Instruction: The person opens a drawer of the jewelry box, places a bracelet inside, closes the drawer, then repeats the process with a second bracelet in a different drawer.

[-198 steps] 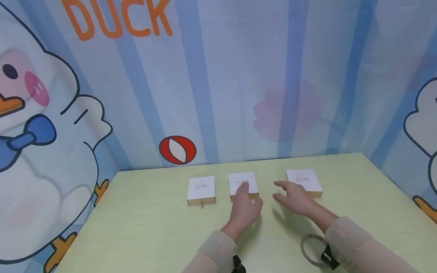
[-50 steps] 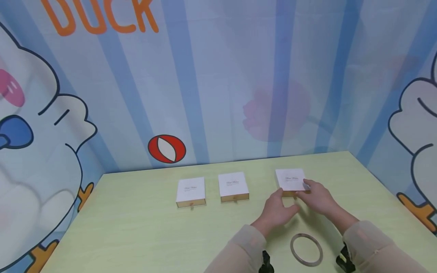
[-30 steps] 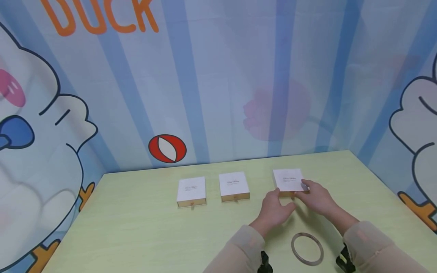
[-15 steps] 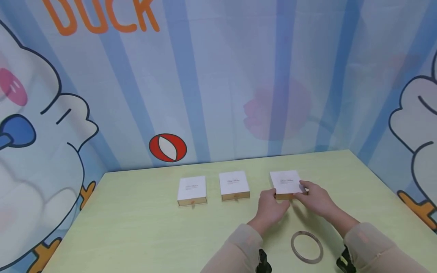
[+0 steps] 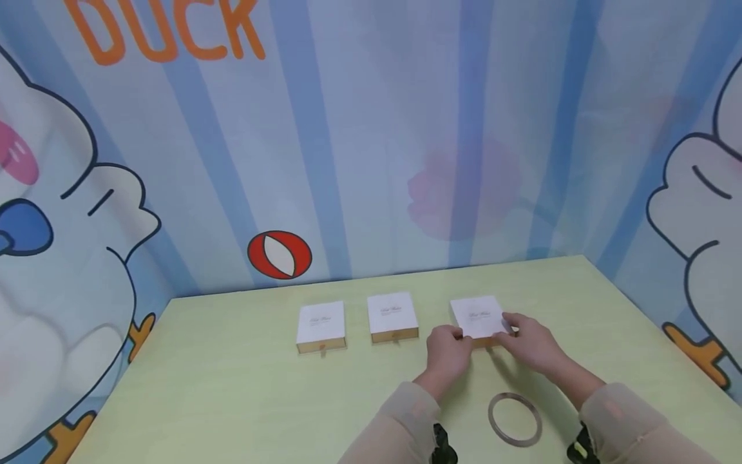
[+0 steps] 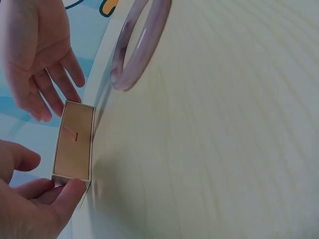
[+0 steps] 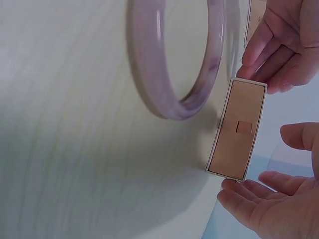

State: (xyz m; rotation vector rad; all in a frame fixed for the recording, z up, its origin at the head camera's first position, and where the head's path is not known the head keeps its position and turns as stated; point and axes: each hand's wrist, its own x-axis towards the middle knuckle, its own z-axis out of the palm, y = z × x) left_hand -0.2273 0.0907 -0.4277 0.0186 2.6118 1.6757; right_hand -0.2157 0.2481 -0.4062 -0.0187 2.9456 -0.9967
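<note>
A white drawer-style gift box (image 5: 476, 310) with printed script on top lies at the right of the row. My left hand (image 5: 449, 354) grips its left side, and my right hand (image 5: 533, 345) holds its right side with finger and thumb at the edge. In the left wrist view the box's gold drawer front (image 6: 75, 154) shows a small ribbon tab, and the drawer is closed. Fingertips of both hands touch opposite ends of the box, as the right wrist view also shows. A mauve-grey bangle (image 5: 522, 443) lies on the table between my forearms, nearer to me.
Two matching boxes sit further left on the pale green table (image 5: 243, 374): a middle box (image 5: 392, 312) and a left box (image 5: 321, 322). Behind the table hangs a blue striped backdrop (image 5: 382, 161) with duck drawings.
The bangle, formerly held at my right hand's wrist side, now lies on the table. My left hand has left the middle box. Both hands have drawn the right box slightly left and nearer.
</note>
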